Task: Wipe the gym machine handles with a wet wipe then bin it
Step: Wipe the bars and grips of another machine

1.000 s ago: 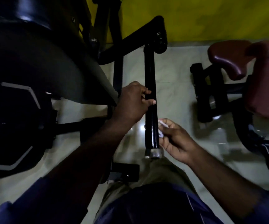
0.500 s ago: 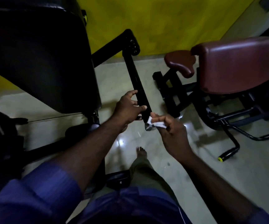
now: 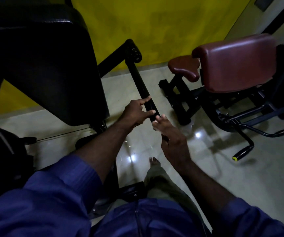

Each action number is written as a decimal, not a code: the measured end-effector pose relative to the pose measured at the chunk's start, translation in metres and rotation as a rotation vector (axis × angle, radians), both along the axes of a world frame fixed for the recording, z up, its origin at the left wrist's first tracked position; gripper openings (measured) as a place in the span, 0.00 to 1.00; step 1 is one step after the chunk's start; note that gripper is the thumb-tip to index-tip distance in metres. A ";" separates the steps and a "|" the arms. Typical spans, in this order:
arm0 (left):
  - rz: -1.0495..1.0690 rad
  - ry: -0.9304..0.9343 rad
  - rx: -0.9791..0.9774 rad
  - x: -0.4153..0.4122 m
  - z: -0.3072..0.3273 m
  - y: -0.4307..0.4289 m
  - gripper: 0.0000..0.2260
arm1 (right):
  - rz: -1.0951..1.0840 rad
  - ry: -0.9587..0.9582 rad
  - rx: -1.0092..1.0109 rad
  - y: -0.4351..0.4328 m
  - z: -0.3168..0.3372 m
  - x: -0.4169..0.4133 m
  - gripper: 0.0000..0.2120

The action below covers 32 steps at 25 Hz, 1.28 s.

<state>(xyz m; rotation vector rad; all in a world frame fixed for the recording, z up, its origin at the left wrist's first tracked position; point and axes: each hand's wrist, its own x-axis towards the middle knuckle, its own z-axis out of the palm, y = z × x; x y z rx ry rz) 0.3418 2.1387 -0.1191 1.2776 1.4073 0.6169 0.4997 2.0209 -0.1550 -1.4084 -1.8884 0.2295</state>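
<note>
The black handle bar point(image 3: 137, 77) of the gym machine slants down from its pivot toward me. My left hand point(image 3: 136, 112) holds the bar near its lower end, index finger along the top and thumb underneath. Just below it, my right hand point(image 3: 172, 139) wraps round the tip of the bar. It is motion-blurred. Only a small white edge of the wet wipe point(image 3: 154, 127) shows under its fingers, and the bar's end is hidden by that hand.
A big black back pad point(image 3: 44, 65) of the machine fills the left. A maroon padded bench point(image 3: 240, 62) on a black frame stands at right, with a yellow-tipped lever point(image 3: 242, 153) low on the glossy tile floor. Behind is a yellow wall point(image 3: 155, 23). My bare foot point(image 3: 154, 161) stands below the hands.
My right hand has slid down and closed over the tip of the bar, so the wipe is now mostly hidden. My left hand stays on the bar. The view has tilted up.
</note>
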 end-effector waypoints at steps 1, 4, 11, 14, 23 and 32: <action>-0.025 0.050 0.050 -0.001 -0.001 0.002 0.30 | -0.119 0.129 -0.035 -0.001 -0.001 -0.010 0.24; -0.054 0.136 0.116 -0.001 -0.006 0.007 0.31 | -0.514 0.933 -0.389 0.008 0.005 -0.032 0.16; -0.031 0.094 0.074 -0.001 -0.007 0.015 0.31 | -0.390 2.292 -1.004 0.016 0.033 -0.021 0.17; -0.035 0.061 0.067 -0.001 -0.005 0.011 0.31 | -0.309 2.381 -1.116 0.013 0.039 -0.021 0.19; 0.104 -0.158 -0.162 0.003 -0.009 0.008 0.27 | -0.036 0.433 -0.390 0.056 0.033 0.051 0.14; 0.374 -0.188 -0.282 0.028 0.013 -0.007 0.28 | 1.362 -0.352 0.056 0.143 0.038 0.069 0.17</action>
